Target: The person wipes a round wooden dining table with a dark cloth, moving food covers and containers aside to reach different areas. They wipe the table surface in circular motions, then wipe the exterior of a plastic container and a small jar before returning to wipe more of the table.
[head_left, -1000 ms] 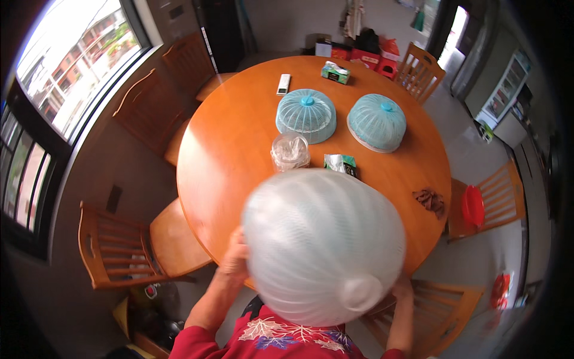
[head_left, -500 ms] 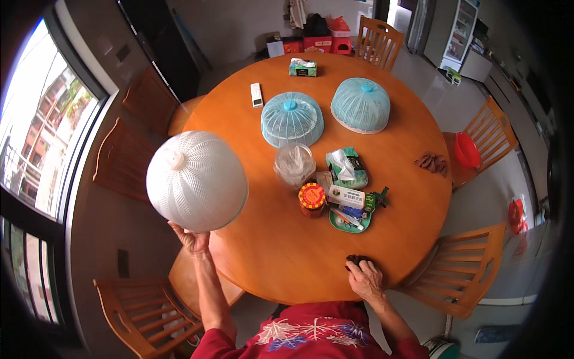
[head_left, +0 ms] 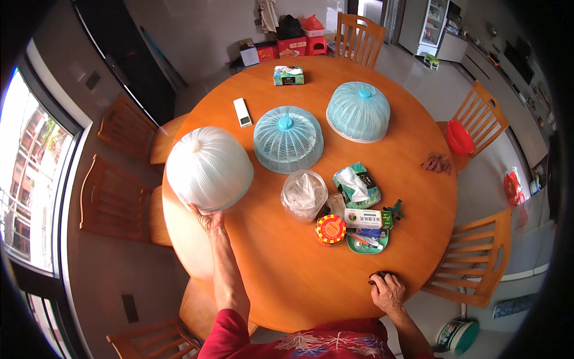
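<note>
My left hand (head_left: 209, 221) grips the near rim of a white mesh dome food cover (head_left: 209, 170) at the left side of the round wooden table (head_left: 281, 269). Whether the cover's far rim touches the tabletop cannot be seen. Near the table's front right, my right hand (head_left: 390, 293) is closed over a small dark, crumpled thing, perhaps a cloth (head_left: 378, 277), pressed on the wood. Two blue mesh food covers stand farther back: one in the middle (head_left: 288, 143), one to its right (head_left: 359, 113).
Mid-table are a clear plastic tub (head_left: 304, 197), a red-and-yellow-lidded jar (head_left: 330, 230), a tissue pack (head_left: 357, 184), a small box (head_left: 365, 219) and a green tray (head_left: 368, 244). A remote control (head_left: 242, 112), tissue box (head_left: 289, 75) and brown cloth (head_left: 436, 163) lie outward. Wooden chairs (head_left: 475, 260) surround the table.
My left arm has stretched farther forward, carrying the white cover away from me and lower over the table. The view has shifted; my right hand stays on the dark thing.
</note>
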The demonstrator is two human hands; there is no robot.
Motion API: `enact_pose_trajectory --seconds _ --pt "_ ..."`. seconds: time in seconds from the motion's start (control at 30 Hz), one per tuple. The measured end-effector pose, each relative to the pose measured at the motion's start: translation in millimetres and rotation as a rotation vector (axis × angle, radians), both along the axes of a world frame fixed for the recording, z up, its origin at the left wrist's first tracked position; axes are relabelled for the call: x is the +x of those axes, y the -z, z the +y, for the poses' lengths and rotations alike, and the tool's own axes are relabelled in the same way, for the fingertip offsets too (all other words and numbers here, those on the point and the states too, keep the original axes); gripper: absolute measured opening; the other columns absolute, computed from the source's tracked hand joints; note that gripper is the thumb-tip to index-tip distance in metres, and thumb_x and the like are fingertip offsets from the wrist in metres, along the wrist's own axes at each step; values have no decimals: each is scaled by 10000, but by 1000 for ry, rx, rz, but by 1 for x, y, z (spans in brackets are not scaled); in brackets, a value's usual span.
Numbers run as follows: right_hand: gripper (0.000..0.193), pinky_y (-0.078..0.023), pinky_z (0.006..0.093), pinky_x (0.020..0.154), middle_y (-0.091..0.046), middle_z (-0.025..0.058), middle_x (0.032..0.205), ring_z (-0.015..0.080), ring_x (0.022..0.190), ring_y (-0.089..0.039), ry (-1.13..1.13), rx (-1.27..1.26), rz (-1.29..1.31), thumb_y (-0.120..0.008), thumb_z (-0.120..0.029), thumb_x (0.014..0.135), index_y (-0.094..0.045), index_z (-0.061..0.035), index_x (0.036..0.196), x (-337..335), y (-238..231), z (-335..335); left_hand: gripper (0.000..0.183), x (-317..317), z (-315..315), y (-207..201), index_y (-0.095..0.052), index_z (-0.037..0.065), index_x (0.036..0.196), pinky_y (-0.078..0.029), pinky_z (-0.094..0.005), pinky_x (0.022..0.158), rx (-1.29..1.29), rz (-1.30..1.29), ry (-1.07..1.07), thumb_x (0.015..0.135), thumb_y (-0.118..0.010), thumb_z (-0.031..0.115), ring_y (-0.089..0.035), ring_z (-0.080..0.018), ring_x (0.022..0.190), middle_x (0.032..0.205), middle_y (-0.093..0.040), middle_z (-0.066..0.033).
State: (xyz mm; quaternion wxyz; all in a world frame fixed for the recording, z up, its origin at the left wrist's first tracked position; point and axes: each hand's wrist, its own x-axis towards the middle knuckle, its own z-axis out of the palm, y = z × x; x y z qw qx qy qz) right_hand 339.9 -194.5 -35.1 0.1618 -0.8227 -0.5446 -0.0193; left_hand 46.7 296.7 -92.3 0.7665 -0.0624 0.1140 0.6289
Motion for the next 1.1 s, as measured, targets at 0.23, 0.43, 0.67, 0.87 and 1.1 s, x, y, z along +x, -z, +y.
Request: enact_pose_trajectory --seconds 0.23,0.43,0.67,0.87,1.1 --pt "249 -490 461 570 -577 106 792 329 756 -610 20 -51 66 -651 -109 712 -642 -166 954 4 -3 11 954 25 40 27 -341 189 1464 -237 -581 1139 -26 203 -91 668 -859 279 -311 -321 1370 1520 -318 -25" --pt "236 -495 462 565 -589 108 814 329 768 -616 58 -77 64 -645 -110 715 -634 -155 946 2 0 14 871 26 43 6 -390 8 1394 -474 -418 959 -267 829 -56 745 -818 403 -493 -285 1180 1359 -461 -147" --pt "272 -496 463 583 -583 118 808 333 757 -608 38 -48 73 -647 -106 714 -631 -138 984 5 2 13 721 64 -16 -33 -417 -60 1302 -443 -336 874 -172 1604 -416 806 -767 329 -472 -219 1051 1234 -428 -147" --pt "392 -473 468 691 -551 164 962 365 873 -567 199 54 150 -660 -103 712 -603 -97 1100 6 13 -6 1252 138 -148 -55 -156 61 1504 -275 -463 1107 828 1502 269 566 -905 418 -275 -314 1388 1478 -288 -172" --pt "455 -427 494 870 -478 180 1173 404 1079 -463 222 62 -54 -688 -87 714 -608 -110 1161 2 1 -8 1188 168 -139 -59 -227 -31 1424 -360 -421 1073 923 1532 256 547 -911 387 -368 -302 1318 1406 -348 -189"
